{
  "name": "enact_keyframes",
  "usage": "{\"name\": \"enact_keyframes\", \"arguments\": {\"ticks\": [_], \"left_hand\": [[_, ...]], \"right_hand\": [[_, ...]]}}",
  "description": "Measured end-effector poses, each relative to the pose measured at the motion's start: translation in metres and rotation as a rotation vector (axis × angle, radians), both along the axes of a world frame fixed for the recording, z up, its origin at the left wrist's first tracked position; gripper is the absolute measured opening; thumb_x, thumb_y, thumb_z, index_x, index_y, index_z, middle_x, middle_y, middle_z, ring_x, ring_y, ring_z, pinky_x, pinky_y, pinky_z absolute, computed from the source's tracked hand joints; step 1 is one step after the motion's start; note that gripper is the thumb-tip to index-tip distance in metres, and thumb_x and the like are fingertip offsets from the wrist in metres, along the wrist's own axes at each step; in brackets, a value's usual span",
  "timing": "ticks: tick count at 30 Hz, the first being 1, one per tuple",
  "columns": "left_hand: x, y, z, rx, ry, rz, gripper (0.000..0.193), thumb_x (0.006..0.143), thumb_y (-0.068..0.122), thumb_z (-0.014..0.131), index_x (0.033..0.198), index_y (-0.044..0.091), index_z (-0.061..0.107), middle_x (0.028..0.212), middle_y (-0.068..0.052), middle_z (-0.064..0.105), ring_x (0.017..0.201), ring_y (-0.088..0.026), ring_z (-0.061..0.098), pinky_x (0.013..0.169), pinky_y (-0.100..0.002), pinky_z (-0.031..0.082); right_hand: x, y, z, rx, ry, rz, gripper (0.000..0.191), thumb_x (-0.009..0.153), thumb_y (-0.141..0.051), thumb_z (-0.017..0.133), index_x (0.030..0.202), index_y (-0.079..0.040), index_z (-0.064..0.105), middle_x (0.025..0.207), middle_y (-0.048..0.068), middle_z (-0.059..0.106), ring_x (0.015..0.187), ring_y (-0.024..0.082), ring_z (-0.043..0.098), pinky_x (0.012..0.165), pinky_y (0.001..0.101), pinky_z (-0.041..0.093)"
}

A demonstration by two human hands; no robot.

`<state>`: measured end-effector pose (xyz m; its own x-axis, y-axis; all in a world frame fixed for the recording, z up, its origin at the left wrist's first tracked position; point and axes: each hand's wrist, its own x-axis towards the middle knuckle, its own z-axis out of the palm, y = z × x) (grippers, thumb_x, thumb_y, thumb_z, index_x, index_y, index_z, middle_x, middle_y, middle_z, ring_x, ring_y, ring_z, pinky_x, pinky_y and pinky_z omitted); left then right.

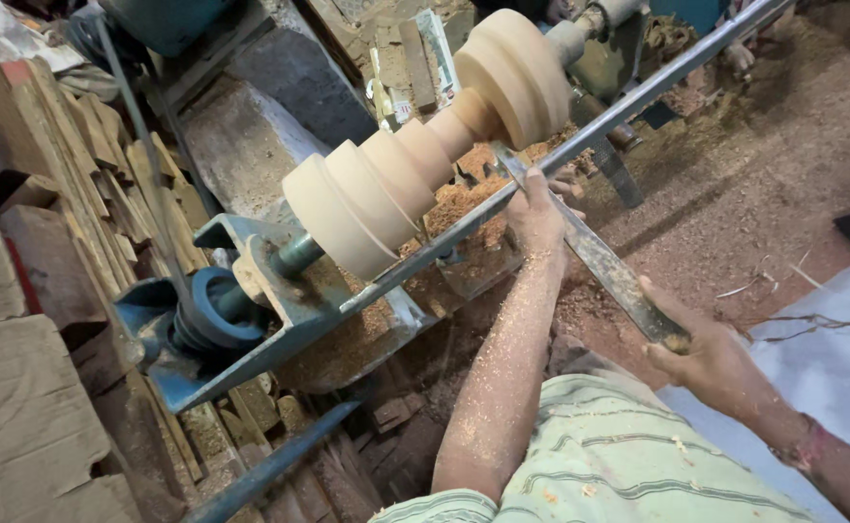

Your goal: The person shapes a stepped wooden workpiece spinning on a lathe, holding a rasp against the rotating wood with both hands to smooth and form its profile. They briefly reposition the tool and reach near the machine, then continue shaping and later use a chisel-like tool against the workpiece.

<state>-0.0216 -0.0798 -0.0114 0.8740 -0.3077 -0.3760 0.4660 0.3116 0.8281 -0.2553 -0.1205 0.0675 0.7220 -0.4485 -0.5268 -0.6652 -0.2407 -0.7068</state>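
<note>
Two bare hands work one long flat metal chisel (607, 266) at a wood lathe (251, 320), and the lathe is the biggest thing in view: a blue-painted metal frame running from lower left to upper right, with a dark pulley (214, 312) at its near end and a grey steel tool rest bar (541, 165) laid along its front. Mounted between the lathe's ends is the pale wooden workpiece (425, 150) (already shaped into stepped discs at both ends with a narrower waist between them). Sawdust and shavings (464, 208) lie heaped under the workpiece and spread across the floor (764, 184) to the right. Stacked rough wooden planks (47, 242) fill the left side, and more scraps lie below the frame.

The person's striped green shirt (619, 465) shows at the bottom edge, with the left forearm dusted in sawdust. The chisel crosses the tool rest bar at a slant, its tip just beside the waist of the workpiece; whether it touches the wood cannot be told. The left hand (539, 213) presses down on the chisel right where it meets the bar, its grip closed over the blade. The right hand (701, 353) has its grip wrapped tight round the chisel's lower end, well back from the lathe.
</note>
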Motion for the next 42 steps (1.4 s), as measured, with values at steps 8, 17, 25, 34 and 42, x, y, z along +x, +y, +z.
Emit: {"name": "enact_keyframes", "arguments": {"ticks": [8,17,25,34,42], "left_hand": [[-0.002,-0.011,-0.011,-0.059,-0.018,0.056,0.043,0.112,0.034,0.044,0.108,-0.005,0.06,0.095,-0.013,0.072,0.066,-0.014,0.065,0.047,-0.03,0.057],[0.001,-0.001,0.005,-0.029,0.028,0.035,0.041,0.11,0.035,0.044,0.113,-0.003,0.058,0.097,-0.013,0.073,0.066,-0.015,0.067,0.049,-0.029,0.057],[0.002,0.002,0.002,0.035,0.054,-0.01,0.042,0.11,0.033,0.044,0.123,-0.005,0.054,0.087,-0.018,0.07,0.057,-0.024,0.06,0.044,-0.03,0.053],[0.003,0.011,0.006,-0.026,0.016,-0.043,0.034,0.108,0.034,0.048,0.115,0.003,0.061,0.097,-0.01,0.071,0.072,-0.012,0.064,0.049,-0.029,0.057],[0.006,0.017,0.007,-0.002,0.004,-0.104,0.037,0.108,0.033,0.047,0.115,0.0,0.061,0.102,-0.01,0.072,0.077,-0.01,0.063,0.05,-0.027,0.057]], "right_hand": [[-0.004,-0.034,-0.02,-0.111,-0.225,0.202,0.089,0.08,-0.011,0.073,0.16,-0.027,0.038,0.146,0.013,0.058,0.084,0.011,0.066,0.07,0.0306,0.061],[0.015,-0.029,0.019,-0.081,0.383,0.134,0.087,0.091,-0.016,0.074,0.162,-0.04,0.03,0.069,0.011,0.069,0.055,0.017,0.054,0.056,0.0354,0.053],[0.004,-0.012,0.006,0.008,0.163,0.026,0.092,0.083,-0.02,0.075,0.162,-0.041,0.034,0.12,-0.001,0.07,0.059,0.015,0.063,0.061,0.0338,0.059],[-0.002,0.017,0.003,-0.057,0.141,-0.047,0.087,0.082,-0.024,0.08,0.159,-0.033,0.041,0.088,0.01,0.071,0.066,0.013,0.058,0.067,0.031,0.055],[0.0,0.038,-0.006,0.01,0.253,-0.116,0.091,0.091,-0.018,0.079,0.17,-0.032,0.035,0.09,0.018,0.079,0.069,0.015,0.051,0.066,0.0349,0.056]]}}
